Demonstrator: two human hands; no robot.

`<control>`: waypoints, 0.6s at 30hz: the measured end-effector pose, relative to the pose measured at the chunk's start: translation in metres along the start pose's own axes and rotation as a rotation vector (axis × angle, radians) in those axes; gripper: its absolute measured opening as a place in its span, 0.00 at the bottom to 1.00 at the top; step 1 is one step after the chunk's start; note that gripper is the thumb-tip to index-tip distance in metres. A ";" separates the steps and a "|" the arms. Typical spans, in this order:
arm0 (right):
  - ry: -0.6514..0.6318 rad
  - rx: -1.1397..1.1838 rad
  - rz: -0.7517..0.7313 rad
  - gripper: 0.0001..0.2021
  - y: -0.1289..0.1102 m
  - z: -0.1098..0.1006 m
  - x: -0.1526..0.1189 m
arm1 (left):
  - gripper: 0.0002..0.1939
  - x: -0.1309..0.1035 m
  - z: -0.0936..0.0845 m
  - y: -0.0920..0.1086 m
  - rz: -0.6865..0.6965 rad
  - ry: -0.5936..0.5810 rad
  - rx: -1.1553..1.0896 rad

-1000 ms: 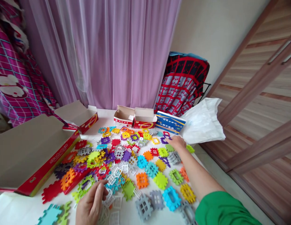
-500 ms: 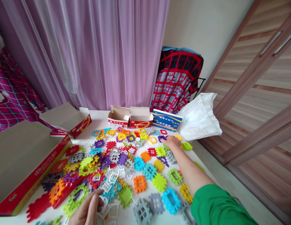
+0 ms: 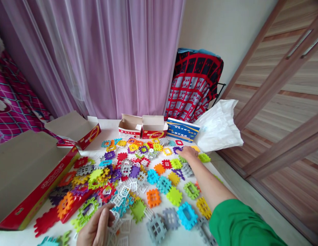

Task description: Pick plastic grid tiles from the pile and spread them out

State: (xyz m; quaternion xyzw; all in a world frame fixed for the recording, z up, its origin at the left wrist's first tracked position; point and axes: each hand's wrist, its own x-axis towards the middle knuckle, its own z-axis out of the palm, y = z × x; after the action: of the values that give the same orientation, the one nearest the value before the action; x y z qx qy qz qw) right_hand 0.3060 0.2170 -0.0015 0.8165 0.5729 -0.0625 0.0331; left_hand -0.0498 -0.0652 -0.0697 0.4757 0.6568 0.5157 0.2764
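My right hand (image 3: 189, 152) reaches to the far right of the table. Its fingers close on the edge of a purple toothed plastic building piece (image 3: 175, 149) with an open middle. A green piece (image 3: 182, 159) lies partly beneath that hand. Near the front edge, my left hand (image 3: 96, 227) is curled, thumb beside the fingers; whatever may be inside it is hidden. White lattice window pieces (image 3: 126, 225) lie right beside it, and a lime green frame piece (image 3: 88, 208) sits just behind. Several gear-edged pieces, such as an orange window piece (image 3: 153, 197) and a blue frame piece (image 3: 187, 215), are spread between the hands.
A large red-edged open box (image 3: 33, 171) and a smaller open carton (image 3: 71, 126) stand at left. Two small red boxes (image 3: 129, 131) and a blue box (image 3: 182, 131) line the back. Beside them is a white bag (image 3: 219, 128). A wooden wardrobe (image 3: 281, 102) stands at right.
My right hand stays at the purple piece, which now shows more of its ring shape. The left hand keeps its curled pose. The whole view has shifted slightly.
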 end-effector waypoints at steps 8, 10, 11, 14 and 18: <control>0.080 0.004 -0.315 0.17 -0.036 -0.016 -0.039 | 0.23 0.000 0.002 0.027 -0.036 0.191 -0.042; 0.097 0.041 -0.489 0.16 -0.058 -0.011 -0.061 | 0.24 0.002 0.000 0.029 -0.047 0.207 -0.043; 0.104 0.068 -0.588 0.15 -0.069 -0.007 -0.074 | 0.24 0.004 -0.001 0.028 -0.053 0.213 -0.045; 0.104 0.139 -0.821 0.13 -0.099 0.007 -0.116 | 0.25 0.007 -0.004 0.023 -0.053 0.219 -0.039; 0.099 0.148 -0.933 0.17 -0.124 0.023 -0.162 | 0.26 0.012 -0.007 0.017 -0.015 0.160 0.012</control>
State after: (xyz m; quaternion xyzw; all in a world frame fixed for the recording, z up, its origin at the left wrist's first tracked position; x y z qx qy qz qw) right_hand 0.1340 0.1057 0.0006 0.4743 0.8734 -0.0723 -0.0839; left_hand -0.0546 -0.0570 -0.0496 0.4295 0.6836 0.5459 0.2240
